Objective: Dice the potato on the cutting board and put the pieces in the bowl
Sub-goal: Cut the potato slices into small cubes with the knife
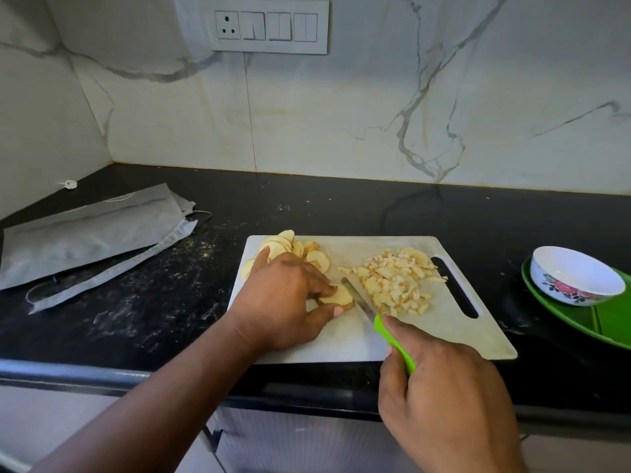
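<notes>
On the black desk lies a white cutting board, unmarked. The left hand pinches a stack of potato slices at its middle; the right hand grips a green-handled knife. Diced pieces lie to the right. A floral bowl stands far right, without readable writing.

Black speckled countertop, white veined marble wall, grey switch panel above.

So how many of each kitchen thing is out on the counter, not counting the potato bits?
Cutting board: 1
Knife: 1
Bowl: 1
Green plate: 1
Grey bags: 2
Total: 6
</notes>
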Action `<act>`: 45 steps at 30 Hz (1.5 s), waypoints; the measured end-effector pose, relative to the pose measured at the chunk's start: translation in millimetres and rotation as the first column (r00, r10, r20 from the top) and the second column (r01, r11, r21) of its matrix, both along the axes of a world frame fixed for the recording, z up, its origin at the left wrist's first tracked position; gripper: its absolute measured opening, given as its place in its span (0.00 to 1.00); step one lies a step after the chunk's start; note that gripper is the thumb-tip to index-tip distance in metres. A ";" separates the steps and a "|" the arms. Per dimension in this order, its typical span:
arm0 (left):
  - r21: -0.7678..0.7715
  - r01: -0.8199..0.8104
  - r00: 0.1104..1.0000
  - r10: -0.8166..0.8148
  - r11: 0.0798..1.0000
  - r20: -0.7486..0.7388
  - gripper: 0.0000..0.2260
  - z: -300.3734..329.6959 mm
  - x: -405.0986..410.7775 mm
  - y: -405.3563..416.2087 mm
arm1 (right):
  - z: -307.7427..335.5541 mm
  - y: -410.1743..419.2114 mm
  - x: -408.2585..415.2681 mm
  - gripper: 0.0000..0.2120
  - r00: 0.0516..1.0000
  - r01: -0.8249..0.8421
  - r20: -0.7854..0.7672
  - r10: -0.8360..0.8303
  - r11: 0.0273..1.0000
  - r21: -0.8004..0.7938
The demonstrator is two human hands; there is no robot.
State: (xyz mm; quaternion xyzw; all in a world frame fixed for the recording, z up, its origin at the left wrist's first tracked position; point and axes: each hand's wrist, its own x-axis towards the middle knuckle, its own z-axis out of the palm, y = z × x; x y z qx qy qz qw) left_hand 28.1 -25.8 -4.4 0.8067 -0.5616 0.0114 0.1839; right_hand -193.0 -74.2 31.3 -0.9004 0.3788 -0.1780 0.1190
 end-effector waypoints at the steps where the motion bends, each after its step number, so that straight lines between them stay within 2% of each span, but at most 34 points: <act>1: 0.018 -0.003 1.000 0.002 1.000 0.019 0.23 1.1 -1.6 1.0 | 0.0 -0.1 1.4 0.23 1.000 -0.001 -0.016 0.000 1.000 -0.025; 3: 0.025 -0.006 0.999 0.005 1.000 0.033 0.20 1.6 -2.9 2.1 | 1.5 0.7 4.7 0.23 0.998 -0.007 -0.058 0.003 0.997 -0.071; 8: 0.019 -0.042 0.999 0.042 0.999 -0.006 0.18 3.1 -3.6 1.3 | 5.2 4.3 9.1 0.25 0.986 -0.043 -0.167 0.026 0.994 -0.096; 14: 0.005 -0.039 0.999 0.039 0.999 -0.030 0.18 -0.4 -0.2 -0.5 | 22.0 15.2 -13.6 0.30 0.960 -0.075 -0.268 0.085 0.996 0.050; 17: -0.011 -0.032 0.999 0.032 0.999 -0.028 0.18 -3.0 0.9 1.3 | 33.4 19.7 -22.3 0.29 0.966 -0.062 -0.247 0.082 0.994 0.089; 20: -0.044 -0.042 0.998 0.040 0.998 -0.049 0.17 -5.3 -0.5 3.2 | 28.6 17.8 -15.8 0.28 0.979 -0.077 -0.188 0.080 0.997 0.024; 24: -0.054 -0.051 0.997 0.048 0.997 -0.062 0.17 -4.3 -3.4 4.1 | 10.7 11.9 9.1 0.24 0.970 -0.059 -0.242 0.030 0.992 -0.115; 26: -0.048 -0.059 0.996 0.056 0.997 -0.066 0.18 -3.6 -2.7 4.5 | 6.9 12.1 11.2 0.27 0.965 -0.074 -0.258 0.048 0.993 -0.092; 30: -0.025 -0.060 0.994 0.057 0.998 -0.091 0.18 -0.5 -1.9 3.3 | 7.4 19.4 -5.5 0.33 0.976 -0.096 -0.194 0.100 0.995 0.031; 32: -0.037 -0.053 0.993 0.049 0.998 -0.106 0.18 -0.8 -0.7 2.8 | 15.1 23.5 -12.5 0.31 0.958 -0.170 -0.242 0.155 0.985 -0.041; 34: -0.078 -0.060 0.991 0.050 0.995 -0.123 0.17 -2.3 0.5 4.1 | 24.0 27.4 -17.6 0.26 0.974 -0.146 -0.182 0.133 0.987 -0.060; 36: -0.119 -0.072 0.993 0.060 0.990 -0.104 0.16 -3.4 0.6 6.5 | 24.9 29.5 -16.0 0.29 0.996 -0.089 0.012 0.090 0.994 -0.070; 37: -0.128 -0.074 0.994 0.063 0.989 -0.084 0.16 -3.9 0.2 7.2 | 25.3 27.4 -12.3 0.29 0.997 -0.069 -0.042 0.067 0.997 -0.046; 40: -0.133 -0.084 0.995 0.077 0.988 -0.058 0.14 -4.6 -2.6 9.4 | 20.9 17.0 11.8 0.24 0.981 -0.075 -0.188 0.046 0.986 -0.148; 42: -0.116 -0.094 0.995 0.088 0.989 -0.053 0.13 -3.8 -4.0 10.0 | 16.8 21.4 21.8 0.22 0.982 -0.076 -0.183 0.054 0.990 -0.119; 45: -0.089 -0.107 0.993 0.102 0.990 -0.066 0.13 -1.2 -3.4 8.6 | 7.5 19.4 16.1 0.26 0.980 -0.075 -0.187 0.066 0.996 -0.042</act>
